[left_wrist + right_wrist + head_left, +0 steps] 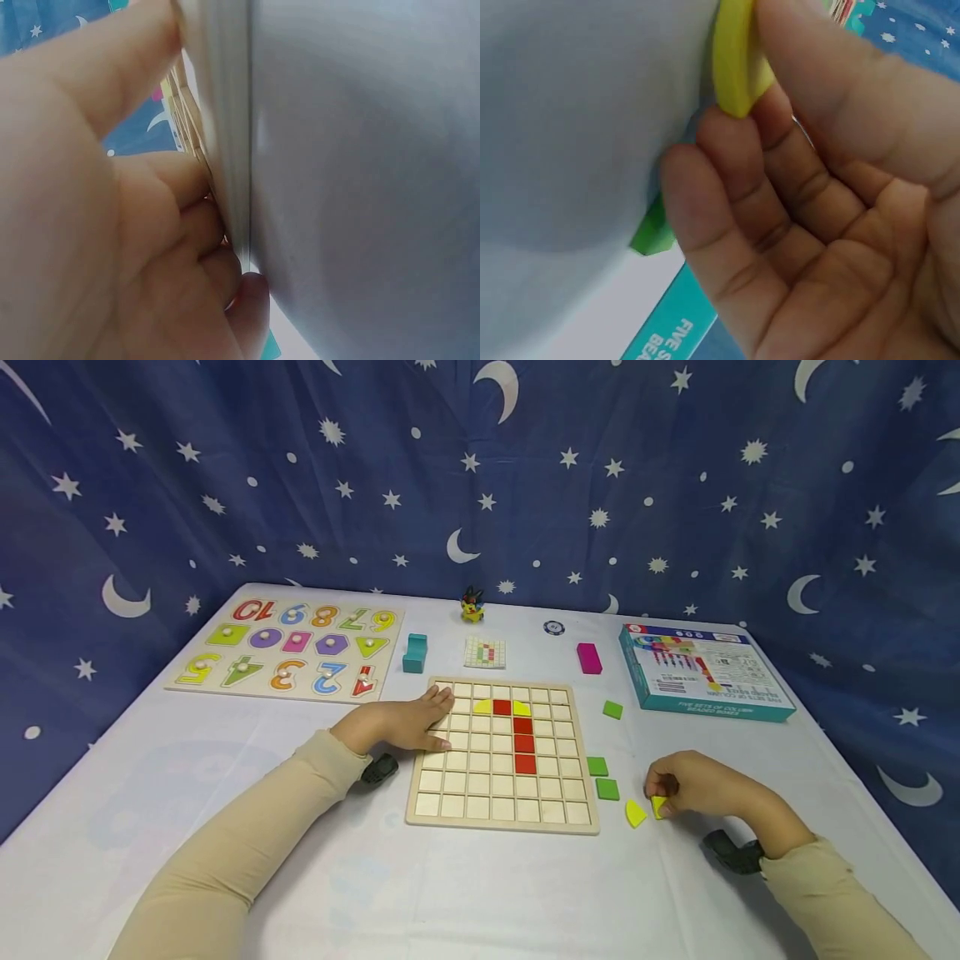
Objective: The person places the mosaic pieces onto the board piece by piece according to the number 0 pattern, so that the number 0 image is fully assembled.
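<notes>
Right of grid board (502,827), near its closest corner, yellow piece (658,807) sits between thumb and fingers of right hand (701,783): narrow grip, pinching it. Whether piece touches tabletop (525,893), cannot tell. Second yellow piece (635,813) lies just beside. Right wrist view shows held piece's thick edge; head view, only part of its flat face. Left hand (405,720) rests over board's left edge, fingers extended, thumb spread apart; right hand reaches down, fingers bent.
</notes>
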Motion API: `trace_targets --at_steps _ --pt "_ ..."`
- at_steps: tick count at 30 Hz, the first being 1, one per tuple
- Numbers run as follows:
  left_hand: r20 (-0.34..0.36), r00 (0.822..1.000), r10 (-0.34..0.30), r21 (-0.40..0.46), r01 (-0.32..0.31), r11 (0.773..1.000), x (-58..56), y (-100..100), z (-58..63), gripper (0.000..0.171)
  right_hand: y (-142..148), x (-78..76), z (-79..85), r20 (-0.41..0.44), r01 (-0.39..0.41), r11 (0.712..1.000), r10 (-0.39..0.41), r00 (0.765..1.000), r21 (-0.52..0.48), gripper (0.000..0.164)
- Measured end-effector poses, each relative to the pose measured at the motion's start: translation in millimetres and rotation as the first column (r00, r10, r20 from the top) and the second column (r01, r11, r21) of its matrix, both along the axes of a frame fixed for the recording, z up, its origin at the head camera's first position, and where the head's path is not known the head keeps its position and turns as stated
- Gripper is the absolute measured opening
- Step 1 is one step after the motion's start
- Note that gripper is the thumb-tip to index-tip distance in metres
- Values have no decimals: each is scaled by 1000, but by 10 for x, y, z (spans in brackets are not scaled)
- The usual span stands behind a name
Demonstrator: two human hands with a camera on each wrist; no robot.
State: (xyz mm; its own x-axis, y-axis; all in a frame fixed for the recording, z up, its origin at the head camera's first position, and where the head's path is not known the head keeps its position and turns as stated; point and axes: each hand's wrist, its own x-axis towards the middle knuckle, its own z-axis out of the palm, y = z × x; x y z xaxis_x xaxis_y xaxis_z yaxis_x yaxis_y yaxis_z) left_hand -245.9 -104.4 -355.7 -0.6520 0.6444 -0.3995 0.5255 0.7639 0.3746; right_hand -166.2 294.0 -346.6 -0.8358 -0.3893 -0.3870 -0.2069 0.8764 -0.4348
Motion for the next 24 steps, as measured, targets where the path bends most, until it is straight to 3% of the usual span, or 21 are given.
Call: trace_targets --at_steps 12,24 --pt "9 1000 6 0 -6 1000 -4 -12 -22 83 -243 -173 171 -65 -41 999 41 997 5 13" --pt "10 1000 8 -1 -8 1000 -6 -10 -3 83 -857 -335 186 -68 -143 989 140 988 -35 10"
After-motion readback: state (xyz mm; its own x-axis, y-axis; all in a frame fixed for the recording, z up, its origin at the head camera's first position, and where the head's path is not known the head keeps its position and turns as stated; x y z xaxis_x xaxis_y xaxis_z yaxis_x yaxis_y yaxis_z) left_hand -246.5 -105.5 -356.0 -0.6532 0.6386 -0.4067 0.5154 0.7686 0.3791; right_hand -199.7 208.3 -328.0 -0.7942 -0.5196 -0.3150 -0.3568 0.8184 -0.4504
